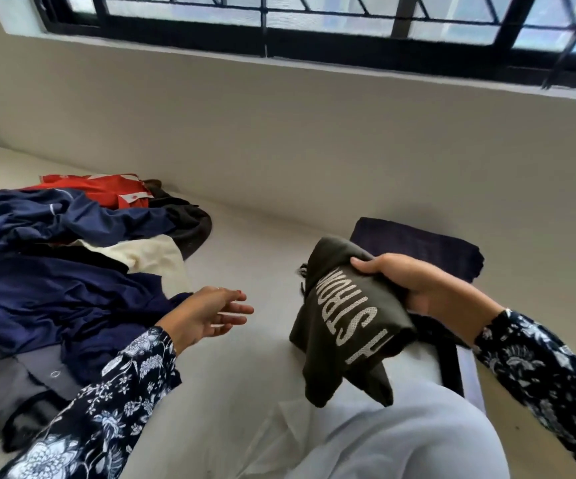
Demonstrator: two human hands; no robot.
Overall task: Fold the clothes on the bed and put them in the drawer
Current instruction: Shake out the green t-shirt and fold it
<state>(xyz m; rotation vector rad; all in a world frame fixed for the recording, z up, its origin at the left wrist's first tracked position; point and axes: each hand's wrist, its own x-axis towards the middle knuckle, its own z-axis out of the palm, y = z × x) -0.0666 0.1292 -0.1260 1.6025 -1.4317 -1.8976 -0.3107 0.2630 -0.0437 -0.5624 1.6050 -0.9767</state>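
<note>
Right hand (414, 288) grips a folded dark olive garment (345, 326) with pale lettering, thumb on top and fingers curled beneath, holding it above the bed (245, 243). The grip sits at 1 edge only; the lower corners of the bundle hang loose below the hand.

Left hand (207, 314) is spread and relaxed, palm turned inward, holding nothing. It hovers just beside the unfolded pile (55, 278) of navy, red, cream and grey clothes on the left of the bed.

1 folded dark purple item (418, 247) lies flat on the bed behind the right hand, near the wall (279, 133). No drawer is in view.

Risks, as judged:
1. The olive garment is carried by 1 hand at 1 side. Its hanging corners may drop open, and the fold would be lost before it is set down or stacked. Cause: no support from below.
2. If placed on the purple item off-centre, the stack may slide or lean, since both pieces are soft.
3. The left hand is close to a tangled pile. Pulling 1 piece may drag others with it, possibly off the bed edge at the lower left.
4. The drawer's position cannot be told from here, so the carrying distance for a loose stack is unknown.

Much of the task appears outstanding: most clothes remain unfolded.
</note>
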